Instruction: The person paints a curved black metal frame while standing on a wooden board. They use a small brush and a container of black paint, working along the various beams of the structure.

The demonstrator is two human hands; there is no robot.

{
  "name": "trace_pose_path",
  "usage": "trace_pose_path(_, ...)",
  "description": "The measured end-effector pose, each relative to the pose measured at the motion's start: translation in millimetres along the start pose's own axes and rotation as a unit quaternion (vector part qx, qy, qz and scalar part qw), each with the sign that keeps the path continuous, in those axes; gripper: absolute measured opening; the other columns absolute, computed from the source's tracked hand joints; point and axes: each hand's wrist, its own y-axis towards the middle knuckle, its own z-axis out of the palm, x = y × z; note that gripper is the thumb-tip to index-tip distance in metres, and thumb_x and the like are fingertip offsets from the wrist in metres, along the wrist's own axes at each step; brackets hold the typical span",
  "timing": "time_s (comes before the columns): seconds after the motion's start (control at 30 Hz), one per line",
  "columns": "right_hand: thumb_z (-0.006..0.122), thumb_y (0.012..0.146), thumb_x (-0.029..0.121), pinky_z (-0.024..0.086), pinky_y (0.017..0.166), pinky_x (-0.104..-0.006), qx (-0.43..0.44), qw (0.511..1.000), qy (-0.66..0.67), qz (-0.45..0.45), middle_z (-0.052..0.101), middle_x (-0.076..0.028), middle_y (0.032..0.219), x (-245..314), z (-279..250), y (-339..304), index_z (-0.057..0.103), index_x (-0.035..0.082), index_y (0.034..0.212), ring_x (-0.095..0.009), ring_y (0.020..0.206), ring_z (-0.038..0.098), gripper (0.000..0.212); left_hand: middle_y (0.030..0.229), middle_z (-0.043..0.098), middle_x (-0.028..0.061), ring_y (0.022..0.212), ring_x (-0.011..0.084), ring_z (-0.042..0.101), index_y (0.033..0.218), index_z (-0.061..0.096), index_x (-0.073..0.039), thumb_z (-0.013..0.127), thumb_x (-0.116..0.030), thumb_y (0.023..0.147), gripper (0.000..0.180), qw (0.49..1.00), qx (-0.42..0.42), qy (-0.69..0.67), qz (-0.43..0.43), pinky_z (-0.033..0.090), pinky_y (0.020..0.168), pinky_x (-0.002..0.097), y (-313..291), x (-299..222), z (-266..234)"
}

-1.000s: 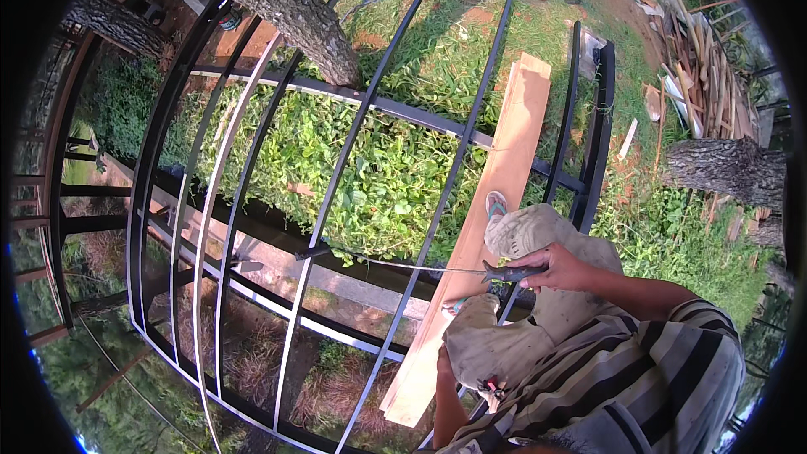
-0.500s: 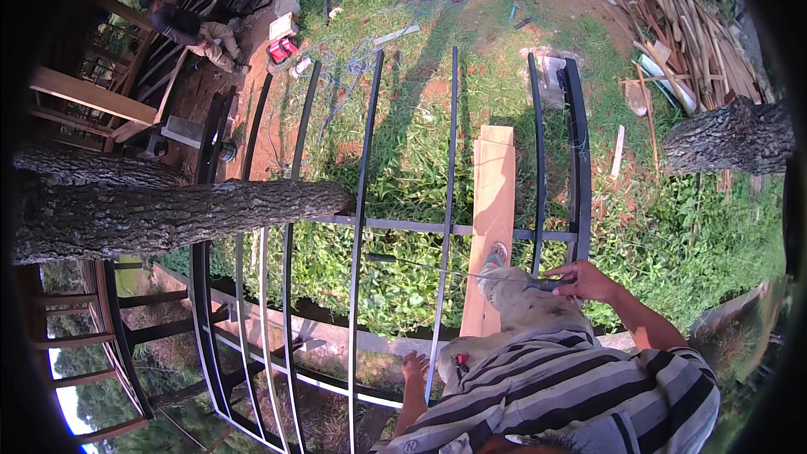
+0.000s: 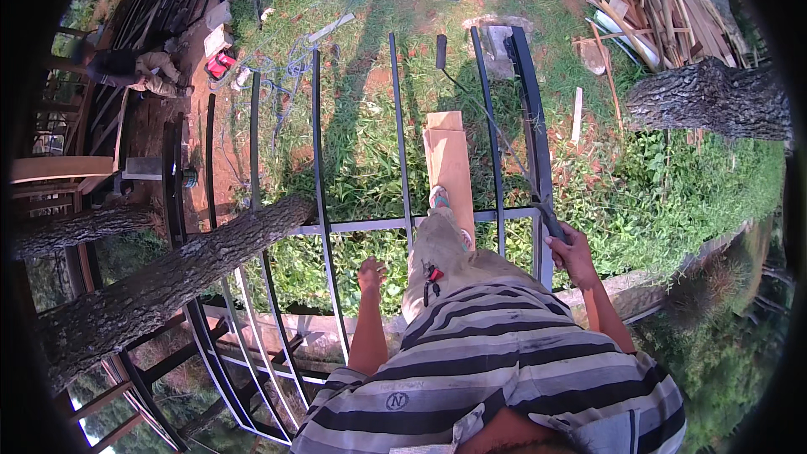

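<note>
My right hand (image 3: 574,254) grips the dark handle of a small paint roller (image 3: 441,52). Its long thin rod reaches forward and leftward, ending in a dark cylinder above the grass. That hand is close to the thick right-hand beam (image 3: 530,101) of a dark metal frame. Holding nothing, my left hand (image 3: 371,274) hangs with fingers apart near one of the frame's narrow bars (image 3: 328,244); I cannot tell whether it touches it. Under my sandalled feet lie wooden planks (image 3: 450,164), set across a crossbar (image 3: 378,224).
Gaps between the bars show plants below. A leaning tree trunk (image 3: 193,261) crosses the frame at left; another trunk (image 3: 714,105) stands at right. Scrap timber (image 3: 664,8) is piled at far right. Two people (image 3: 139,71) are at far left, near a red case (image 3: 220,65).
The roller has swung from pointing left to pointing forward, its head now far out. My body is more upright and my view has shifted right. My left hand has come up.
</note>
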Motion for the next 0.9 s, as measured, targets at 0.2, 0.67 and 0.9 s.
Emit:
trace_pose_path(0.2, 0.072, 0.096, 0.012, 0.032, 0.041, -0.0216, -0.077, 0.996, 0.049, 0.015, 0.047, 0.007, 0.062, 27.5, -5.3, 38.4, 0.061, 0.001, 0.125, -0.003, 0.046, 0.042, 0.033, 0.120, 0.070, 0.0091, 0.093, 0.0230, 0.068, 0.138, 0.057, -0.015, 0.054, -0.040, 0.103, 0.043, 0.990, -0.008, 0.079, -0.115, 0.053, 0.073, 0.0399, 35.1, 29.2, -23.4)
trace_pose_path(0.67, 0.073, 0.095, 0.013, 0.034, 0.044, -0.0216, -0.078, 0.994, 0.051, -0.052, 0.052, 0.006, 0.069, 151.5, 32.4, 130.0, 0.061, -0.002, 0.133, -0.004, 0.049, 0.044, 0.043, 0.117, 0.069, 0.0097, 0.085, 0.0197, 0.065, 0.142, 0.054, -0.016, 0.051, -0.031, 0.106, 0.039, 0.993, -0.046, -0.001, -0.106, 0.051, 0.062, 0.0349, 74.7, -80.3, 16.0)
trace_pose_path(0.9, 0.073, 0.095, 0.014, 0.034, 0.046, -0.0223, -0.094, 0.990, 0.049, -0.094, 0.052, 0.005, 0.070, 218.4, 26.0, 203.2, 0.060, -0.002, 0.137, -0.004, 0.050, 0.044, 0.047, 0.113, 0.071, 0.0081, 0.083, 0.0210, 0.067, 0.134, 0.060, -0.016, 0.060, -0.043, 0.101, 0.043, 0.996, -0.073, 0.026, -0.045, 0.051, 0.061, 0.0364, 134.8, -145.7, 44.6)
